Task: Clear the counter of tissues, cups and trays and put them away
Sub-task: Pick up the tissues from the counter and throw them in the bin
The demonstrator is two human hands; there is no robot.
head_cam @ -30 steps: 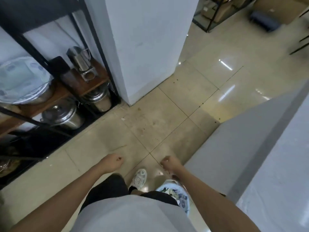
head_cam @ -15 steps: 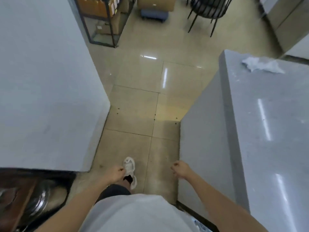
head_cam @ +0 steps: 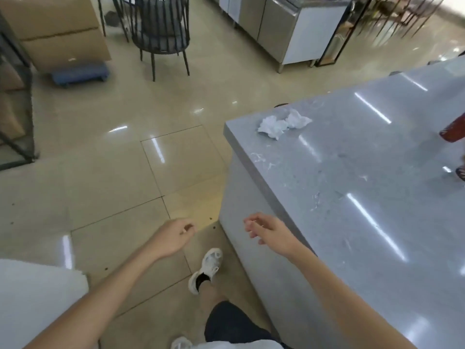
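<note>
Standing on tiled floor (head_cam: pixel 105 187) beside the grey counter (head_cam: pixel 364 197), one white shoe (head_cam: pixel 206 270) forward. Left hand (head_cam: pixel 173 238) low over the floor, fingers curled loosely inward, holding nothing. Right hand (head_cam: pixel 269 233) just off the counter's near corner, fingers relaxed and slightly spread, empty. Crumpled white tissues (head_cam: pixel 281 124) lie on the counter top near its far corner, well apart from both hands. Red cup (head_cam: pixel 453 131) partly cut off at the counter's right edge; blurred. Dark wire chair (head_cam: pixel 161 28), cardboard boxes (head_cam: pixel 55 31) and steel cabinet (head_cam: pixel 276 23) across the floor
</note>
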